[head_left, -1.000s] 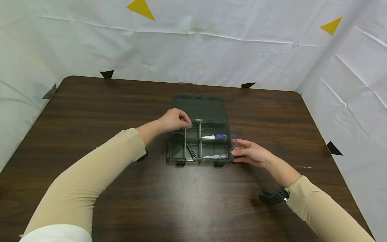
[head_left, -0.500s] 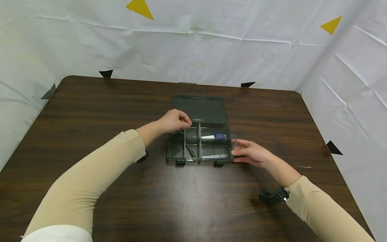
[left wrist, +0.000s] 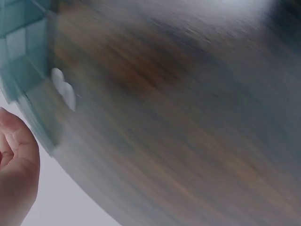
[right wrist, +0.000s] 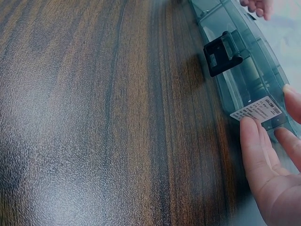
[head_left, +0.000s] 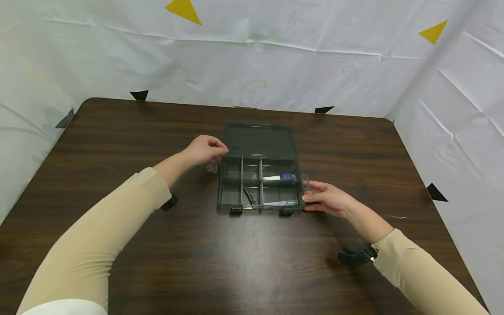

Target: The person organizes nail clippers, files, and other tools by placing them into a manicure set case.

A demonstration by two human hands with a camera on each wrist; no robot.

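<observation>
L hand [head_left: 204, 149] curled, grip contents can't tell, by two small clear discs [head_left: 212, 168] on dark wood table [head_left: 118, 131]; R hand [head_left: 324, 199], fingers straight, steadies smoky plastic compartment box [head_left: 260, 186]; discs might roll if nudged.

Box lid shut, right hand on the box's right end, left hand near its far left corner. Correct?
Not quite: the lid is open, laid back flat on the table, as the head view shows. The compartments of the box are exposed. The right hand is at its right end, the left hand near the far left corner.
</observation>
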